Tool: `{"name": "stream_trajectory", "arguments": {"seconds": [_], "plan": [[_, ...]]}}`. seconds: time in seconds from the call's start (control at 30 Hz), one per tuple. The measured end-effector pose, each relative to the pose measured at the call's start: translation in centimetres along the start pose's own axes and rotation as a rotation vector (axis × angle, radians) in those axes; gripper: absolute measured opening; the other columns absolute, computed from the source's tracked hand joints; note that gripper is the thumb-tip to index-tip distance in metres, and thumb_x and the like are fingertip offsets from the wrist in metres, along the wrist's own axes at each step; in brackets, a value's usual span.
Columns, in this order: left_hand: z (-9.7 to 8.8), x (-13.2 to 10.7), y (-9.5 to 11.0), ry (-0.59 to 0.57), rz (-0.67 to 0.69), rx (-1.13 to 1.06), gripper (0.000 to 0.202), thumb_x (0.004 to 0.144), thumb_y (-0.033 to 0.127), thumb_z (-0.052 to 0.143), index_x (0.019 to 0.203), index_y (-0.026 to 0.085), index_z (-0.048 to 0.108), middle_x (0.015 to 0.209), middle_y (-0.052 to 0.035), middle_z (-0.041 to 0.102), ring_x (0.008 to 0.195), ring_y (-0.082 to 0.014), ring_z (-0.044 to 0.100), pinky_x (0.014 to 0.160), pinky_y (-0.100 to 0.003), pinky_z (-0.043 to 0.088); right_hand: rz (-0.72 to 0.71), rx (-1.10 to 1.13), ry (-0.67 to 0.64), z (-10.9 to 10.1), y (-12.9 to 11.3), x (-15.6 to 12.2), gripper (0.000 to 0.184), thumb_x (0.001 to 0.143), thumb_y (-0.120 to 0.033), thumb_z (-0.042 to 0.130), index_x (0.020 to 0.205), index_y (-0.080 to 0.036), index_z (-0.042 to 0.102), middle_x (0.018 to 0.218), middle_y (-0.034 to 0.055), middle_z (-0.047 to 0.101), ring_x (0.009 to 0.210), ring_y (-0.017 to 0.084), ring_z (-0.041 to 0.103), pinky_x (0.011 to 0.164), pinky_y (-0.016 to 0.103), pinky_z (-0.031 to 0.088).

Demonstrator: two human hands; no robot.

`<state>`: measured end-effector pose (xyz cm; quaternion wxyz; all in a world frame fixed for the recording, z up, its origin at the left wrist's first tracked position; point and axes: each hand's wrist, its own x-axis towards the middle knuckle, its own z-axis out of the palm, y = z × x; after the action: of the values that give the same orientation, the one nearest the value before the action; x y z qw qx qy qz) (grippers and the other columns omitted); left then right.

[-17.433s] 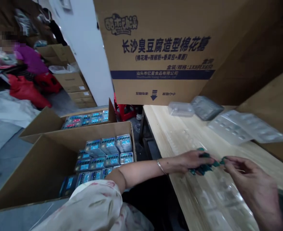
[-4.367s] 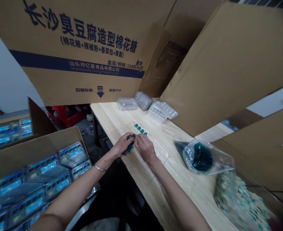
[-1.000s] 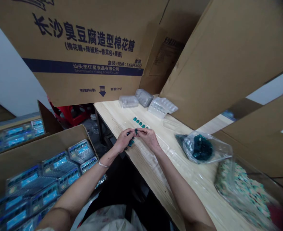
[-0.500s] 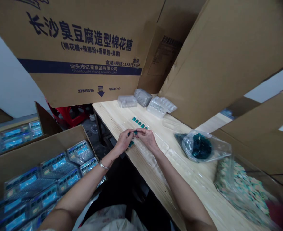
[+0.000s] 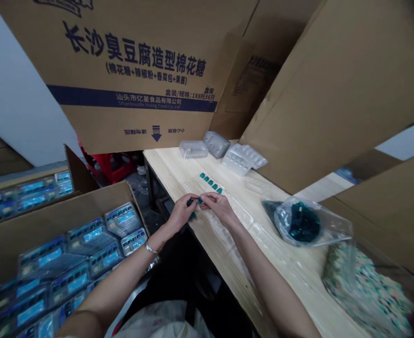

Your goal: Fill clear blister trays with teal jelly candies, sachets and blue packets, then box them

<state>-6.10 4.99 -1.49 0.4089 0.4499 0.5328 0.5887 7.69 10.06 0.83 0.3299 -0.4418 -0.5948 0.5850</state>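
Observation:
My left hand (image 5: 181,212) is closed over several small teal-green pieces, some of which show below its fingers. At its fingertips, my right hand (image 5: 219,207) pinches one small teal piece (image 5: 199,201). The two hands nearly touch, above the table's left edge. Just beyond them, a short row of teal pieces (image 5: 210,183) sits in a clear plastic tray, whose outline is faint. More clear trays (image 5: 244,217) lie along the table under my right forearm. Fingers hide most of what my left hand holds.
On the right of the wooden table (image 5: 171,171) lie a clear bag of teal pieces (image 5: 303,223) and a bag of pale green-white pieces (image 5: 372,286). Stacked clear trays (image 5: 193,149) stand at the back. Large cartons (image 5: 139,117) wall the table. A carton of blue-labelled packs (image 5: 97,256) is at left.
The view has turned a little left, so everything sits further right. Both hands stay together at the teal piece with only small finger movement. The row of teal pieces looks the same.

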Motion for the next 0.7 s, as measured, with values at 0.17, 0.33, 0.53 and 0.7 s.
{"name": "stream_trajectory", "arguments": {"seconds": [0.17, 0.33, 0.53, 0.7], "plan": [[-2.4, -1.0, -0.2, 0.042, -0.18, -0.228, 0.017, 0.072, 0.025, 0.069, 0.087, 0.017, 0.068, 0.081, -0.0017, 0.062, 0.074, -0.012, 0.055, 0.058, -0.019, 0.044, -0.06, 0.034, -0.013, 0.8, 0.2, 1.7, 0.029, 0.063, -0.038, 0.075, 0.082, -0.016, 0.072, 0.074, 0.0044, 0.072, 0.066, 0.016, 0.066, 0.072, 0.032, 0.054], [-5.6, -1.3, -0.6, -0.007, -0.436, -0.586, 0.023, 0.077, 0.028, 0.065, 0.094, 0.013, 0.061, 0.072, 0.0002, 0.051, 0.048, -0.004, 0.043, 0.031, -0.011, 0.019, -0.435, -0.378, 0.09, 2.2, 0.4, 5.9, 0.008, 0.071, -0.023, 0.067, 0.075, -0.019, 0.073, 0.082, 0.005, 0.073, 0.076, 0.018, 0.067, 0.076, 0.03, 0.051], [-6.8, -1.0, -1.3, -0.102, -0.593, -0.929, 0.012, 0.088, 0.013, 0.045, 0.091, 0.01, 0.056, 0.071, 0.0, 0.047, 0.045, -0.0009, 0.04, 0.029, -0.006, 0.023, -0.653, -0.791, -0.031, 3.9, 0.9, 8.7, 0.016, 0.082, -0.013, 0.057, 0.083, -0.015, 0.072, 0.088, 0.009, 0.072, 0.083, 0.018, 0.065, 0.078, 0.027, 0.047], [-6.6, -0.8, -1.7, -0.135, -0.649, -1.062, 0.011, 0.089, 0.012, 0.045, 0.093, 0.01, 0.055, 0.071, 0.0004, 0.047, 0.045, -0.0012, 0.042, 0.027, -0.006, 0.025, -0.602, -0.905, -0.055, 4.5, 1.1, 8.9, 0.02, 0.087, -0.018, 0.052, 0.087, -0.016, 0.072, 0.091, 0.0096, 0.071, 0.086, 0.018, 0.063, 0.08, 0.027, 0.045]]}}
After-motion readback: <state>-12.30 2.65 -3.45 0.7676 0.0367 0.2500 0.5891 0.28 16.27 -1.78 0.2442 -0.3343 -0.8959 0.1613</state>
